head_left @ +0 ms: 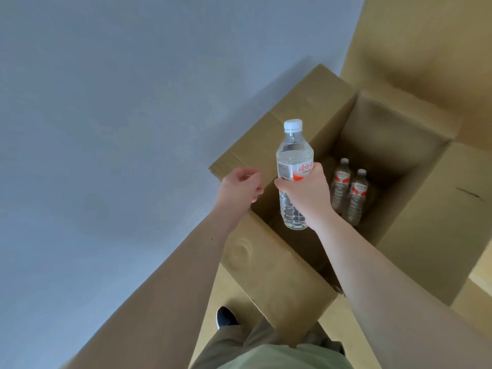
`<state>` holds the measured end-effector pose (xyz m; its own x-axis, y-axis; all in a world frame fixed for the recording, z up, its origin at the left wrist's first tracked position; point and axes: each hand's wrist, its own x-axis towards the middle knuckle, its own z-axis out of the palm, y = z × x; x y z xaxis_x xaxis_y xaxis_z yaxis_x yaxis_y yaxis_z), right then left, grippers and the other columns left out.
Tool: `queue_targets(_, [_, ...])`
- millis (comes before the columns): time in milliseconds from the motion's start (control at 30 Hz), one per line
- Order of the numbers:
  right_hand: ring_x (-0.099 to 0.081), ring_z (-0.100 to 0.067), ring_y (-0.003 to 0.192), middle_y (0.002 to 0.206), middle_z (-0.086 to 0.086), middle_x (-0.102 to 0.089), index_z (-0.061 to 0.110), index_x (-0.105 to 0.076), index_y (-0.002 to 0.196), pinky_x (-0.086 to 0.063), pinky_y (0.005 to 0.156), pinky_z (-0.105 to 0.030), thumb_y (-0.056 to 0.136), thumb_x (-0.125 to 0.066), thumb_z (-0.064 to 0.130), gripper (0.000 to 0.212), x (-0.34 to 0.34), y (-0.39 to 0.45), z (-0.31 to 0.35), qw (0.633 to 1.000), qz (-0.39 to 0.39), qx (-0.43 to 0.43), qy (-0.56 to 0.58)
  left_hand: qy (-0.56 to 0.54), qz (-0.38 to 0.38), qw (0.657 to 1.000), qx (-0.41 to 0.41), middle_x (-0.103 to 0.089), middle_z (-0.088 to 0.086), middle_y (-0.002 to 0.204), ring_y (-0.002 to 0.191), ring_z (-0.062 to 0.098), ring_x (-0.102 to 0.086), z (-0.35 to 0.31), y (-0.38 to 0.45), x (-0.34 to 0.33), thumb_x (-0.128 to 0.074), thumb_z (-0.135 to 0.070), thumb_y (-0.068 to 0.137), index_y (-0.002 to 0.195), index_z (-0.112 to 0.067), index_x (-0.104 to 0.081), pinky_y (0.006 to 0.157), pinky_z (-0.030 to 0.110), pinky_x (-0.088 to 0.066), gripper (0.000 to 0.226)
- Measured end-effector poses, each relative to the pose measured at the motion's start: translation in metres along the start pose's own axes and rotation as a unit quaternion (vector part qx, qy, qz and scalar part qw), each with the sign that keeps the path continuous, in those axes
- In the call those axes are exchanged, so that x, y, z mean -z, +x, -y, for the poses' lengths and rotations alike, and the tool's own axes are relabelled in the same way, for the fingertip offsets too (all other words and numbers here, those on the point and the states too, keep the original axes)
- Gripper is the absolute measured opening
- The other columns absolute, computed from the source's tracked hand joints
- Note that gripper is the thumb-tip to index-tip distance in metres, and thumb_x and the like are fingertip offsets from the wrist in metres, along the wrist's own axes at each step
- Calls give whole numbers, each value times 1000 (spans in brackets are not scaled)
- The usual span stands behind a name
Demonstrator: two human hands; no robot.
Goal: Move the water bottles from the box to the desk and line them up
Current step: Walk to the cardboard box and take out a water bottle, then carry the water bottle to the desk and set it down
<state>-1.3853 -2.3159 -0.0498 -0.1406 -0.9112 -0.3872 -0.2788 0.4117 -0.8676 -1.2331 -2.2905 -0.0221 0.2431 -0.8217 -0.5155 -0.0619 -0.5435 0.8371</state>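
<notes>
Right hand (pixel 306 193) is grasping a clear white-capped plastic water bottle (pixel 292 158) above the open brown cardboard box (pixel 279 262) | left hand (pixel 241 189) is hovering loosely curled, holding nothing, at the box's left rim | two matching bottles (pixel 350 193) are standing inside the box

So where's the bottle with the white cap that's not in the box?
The bottle is mid-frame in the head view, upright in the right hand, above the open box's left edge, with the left hand just beside it.
</notes>
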Motion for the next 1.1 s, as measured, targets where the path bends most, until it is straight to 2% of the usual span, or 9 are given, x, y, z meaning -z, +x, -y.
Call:
queue_targets(133, [-65, -12, 88, 98, 4, -62, 23, -44, 113, -55, 75, -30, 69, -84, 23, 59, -23, -16, 22, 999, 17, 41, -19, -29, -34, 999, -11, -72, 1, 86, 80, 16, -68, 5, -11, 31, -61, -24, 88, 101, -21, -69, 82, 38, -59, 15])
queue_targets(267, [-65, -14, 87, 97, 3, -62, 20, -46, 112, -56, 77, -33, 68, -85, 20, 59, -55, -39, 38, 997, 50, 57, -34, -46, -71, 996, -11, -73, 0, 91, 81, 12, -71, 22, -27, 70, -60, -21, 96, 101, -22, -68, 75, 30, -58, 9])
queue_targets(367, [-67, -18, 86, 97, 0, -63, 18, -46, 111, -57, 74, -35, 67, -85, 19, 58, -82, -61, 46, 993, 74, 70, -53, -65, -101, 993, -2, -73, 1, 95, 86, 14, -72, 36, -41, 105, -61, -24, 97, 102, -22, -67, 83, 35, -59, 8])
queue_targets(467, [-66, -15, 82, 95, 2, -63, 20, -47, 109, -49, 62, -27, 67, -82, 20, 54, -111, -84, 51, 991, 91, 83, -61, -88, -131, 987, 3, -73, 1, 94, 84, 14, -71, 52, -57, 141, -61, -23, 97, 102, -21, -67, 86, 37, -59, 8])
queue_targets(633, [-61, -2, 74, 89, 7, -63, 22, -47, 107, -40, 50, -12, 68, -82, 20, 52, -158, -127, 51, 985, 118, 96, -78, -115, -167, 979, 2, -73, 1, 93, 82, 13, -71, 82, -86, 193, -61, -22, 97, 100, -22, -68, 85, 38, -59, 8])
queue_targets(867, [-62, -6, 80, 92, 6, -63, 22, -47, 108, -45, 60, -23, 68, -81, 22, 52, -225, -195, 42, 972, 166, 113, -125, -151, -214, 965, 16, -73, 2, 95, 84, 14, -72, 138, -139, 268, -60, -21, 98, 102, -21, -68, 86, 38, -59, 9])
queue_targets(1100, [-61, -4, 79, 92, 6, -64, 23, -47, 102, -41, 58, -22, 69, -77, 21, 44, -296, -269, 30, 958, 212, 125, -144, -201, -275, 939, 39, -74, 3, 98, 87, 15, -73, 207, -205, 342, -61, -23, 98, 105, -21, -68, 89, 40, -59, 10])
